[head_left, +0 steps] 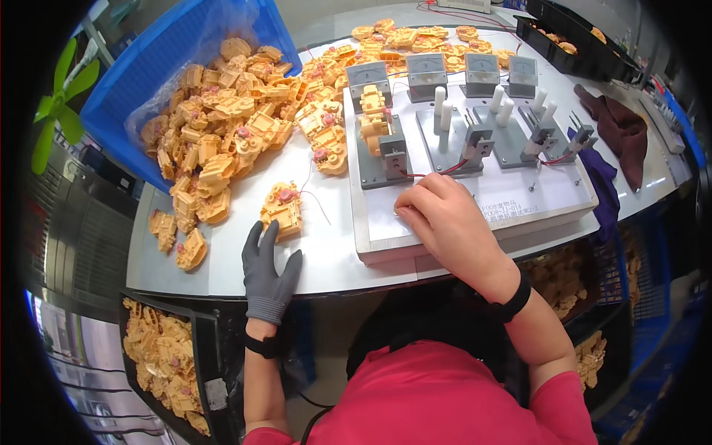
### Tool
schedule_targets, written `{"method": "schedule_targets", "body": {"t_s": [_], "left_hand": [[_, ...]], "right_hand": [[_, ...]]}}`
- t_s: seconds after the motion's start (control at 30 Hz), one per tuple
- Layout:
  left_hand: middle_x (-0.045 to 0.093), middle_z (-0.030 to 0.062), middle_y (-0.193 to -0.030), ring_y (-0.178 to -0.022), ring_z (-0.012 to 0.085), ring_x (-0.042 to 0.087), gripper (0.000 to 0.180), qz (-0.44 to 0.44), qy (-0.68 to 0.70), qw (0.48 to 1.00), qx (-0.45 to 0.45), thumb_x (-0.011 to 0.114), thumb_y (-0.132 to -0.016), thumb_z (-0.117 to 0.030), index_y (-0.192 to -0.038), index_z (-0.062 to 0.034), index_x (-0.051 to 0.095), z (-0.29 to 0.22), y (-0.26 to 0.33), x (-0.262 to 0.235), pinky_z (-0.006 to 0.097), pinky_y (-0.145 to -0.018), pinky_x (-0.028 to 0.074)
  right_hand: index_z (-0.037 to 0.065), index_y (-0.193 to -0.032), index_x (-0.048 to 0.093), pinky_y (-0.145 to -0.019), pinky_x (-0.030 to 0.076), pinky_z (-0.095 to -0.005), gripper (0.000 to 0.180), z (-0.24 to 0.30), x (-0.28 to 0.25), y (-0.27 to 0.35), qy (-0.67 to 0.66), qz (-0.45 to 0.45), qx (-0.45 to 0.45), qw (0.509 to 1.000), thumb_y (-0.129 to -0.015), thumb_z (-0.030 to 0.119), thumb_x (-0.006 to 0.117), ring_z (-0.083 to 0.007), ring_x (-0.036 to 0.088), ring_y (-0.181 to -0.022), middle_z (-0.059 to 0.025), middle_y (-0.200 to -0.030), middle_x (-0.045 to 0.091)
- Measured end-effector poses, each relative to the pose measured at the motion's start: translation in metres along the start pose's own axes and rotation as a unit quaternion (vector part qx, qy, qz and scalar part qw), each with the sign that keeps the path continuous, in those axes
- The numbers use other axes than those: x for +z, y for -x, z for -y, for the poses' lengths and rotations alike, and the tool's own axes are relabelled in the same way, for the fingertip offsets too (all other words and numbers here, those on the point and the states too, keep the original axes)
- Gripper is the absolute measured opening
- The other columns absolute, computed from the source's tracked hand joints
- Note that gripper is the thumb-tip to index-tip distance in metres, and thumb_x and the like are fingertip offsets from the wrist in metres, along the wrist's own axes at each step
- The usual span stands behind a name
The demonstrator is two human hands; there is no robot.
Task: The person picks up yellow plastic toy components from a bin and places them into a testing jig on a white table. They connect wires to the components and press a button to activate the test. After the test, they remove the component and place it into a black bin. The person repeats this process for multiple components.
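Note:
My left hand [268, 268], in a grey glove, lies flat on the white table with its fingers apart, just below a yellow plastic motor housing [282, 210] with a pink gear and thin wires. My right hand [443, 216] is bare and rests on the white test board [519, 202], fingers curled near its front left corner, holding nothing that I can see. On the board's leftmost grey fixture [386, 152] sits another yellow housing [373, 111].
A big heap of yellow housings [222, 119] spills from a blue crate [159, 67] at the left. More lie behind the panel meters [426, 70]. Black trays [167, 363] of parts stand below the table edge. A brown cloth [619, 130] lies at right.

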State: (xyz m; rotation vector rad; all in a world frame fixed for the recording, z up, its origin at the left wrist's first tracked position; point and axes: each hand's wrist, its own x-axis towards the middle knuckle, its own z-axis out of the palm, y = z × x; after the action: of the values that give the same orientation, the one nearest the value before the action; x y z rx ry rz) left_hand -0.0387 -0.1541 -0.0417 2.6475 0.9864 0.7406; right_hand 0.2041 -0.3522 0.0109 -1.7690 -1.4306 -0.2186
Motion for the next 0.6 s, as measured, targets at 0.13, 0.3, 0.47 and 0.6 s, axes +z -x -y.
{"method": "schedule_targets", "body": {"t_s": [0.13, 0.3, 0.47, 0.6], "left_hand": [[0.038, 0.0209, -0.148, -0.135, 0.038, 0.04, 0.073, -0.06, 0.036, 0.997, -0.023, 0.077, -0.08, -0.023, -0.146, -0.0135, 0.046, -0.008, -0.001, 0.013, 0.046, -0.111, 0.038], [0.037, 0.0192, -0.15, -0.139, 0.0373, 0.036, 0.068, -0.064, 0.019, 0.998, -0.005, 0.078, -0.079, -0.022, -0.142, -0.0126, 0.051, -0.012, -0.006, 0.015, 0.045, -0.113, 0.035], [0.047, 0.0165, -0.141, -0.137, 0.0376, 0.04, 0.05, -0.081, 0.003, 0.997, 0.0, 0.08, -0.077, -0.019, -0.123, -0.0107, 0.061, -0.012, -0.007, 0.015, 0.047, -0.11, 0.038], [0.052, 0.014, -0.128, -0.128, 0.0374, 0.049, 0.042, -0.137, 0.048, 0.989, -0.006, 0.083, -0.073, -0.015, -0.109, -0.0097, 0.061, -0.014, -0.004, 0.018, 0.046, -0.101, 0.046]], "right_hand": [[0.005, -0.088, 0.065, -0.078, 0.047, -0.0404, 0.009, -0.002, 0.001, -0.004, -0.005, 0.023, 0.015, 1.0, -0.086, 0.012, 0.07, -0.0303, 0.059, -0.086, -0.0086, -0.086, 0.059], [0.005, -0.087, 0.065, -0.075, 0.046, -0.0409, 0.008, 0.001, 0.002, -0.005, -0.026, 0.03, 0.055, 0.998, -0.086, 0.011, 0.069, -0.0302, 0.059, -0.084, -0.0089, -0.084, 0.059], [0.005, -0.085, 0.065, -0.074, 0.046, -0.0403, 0.007, 0.003, 0.003, -0.007, -0.01, 0.03, 0.054, 0.998, -0.085, 0.01, 0.07, -0.0303, 0.059, -0.081, -0.0084, -0.083, 0.06], [0.005, -0.086, 0.066, -0.073, 0.046, -0.0395, 0.008, 0.006, 0.004, -0.006, 0.016, 0.024, 0.054, 0.998, -0.084, 0.01, 0.071, -0.0291, 0.059, -0.08, -0.0076, -0.083, 0.061]]}}
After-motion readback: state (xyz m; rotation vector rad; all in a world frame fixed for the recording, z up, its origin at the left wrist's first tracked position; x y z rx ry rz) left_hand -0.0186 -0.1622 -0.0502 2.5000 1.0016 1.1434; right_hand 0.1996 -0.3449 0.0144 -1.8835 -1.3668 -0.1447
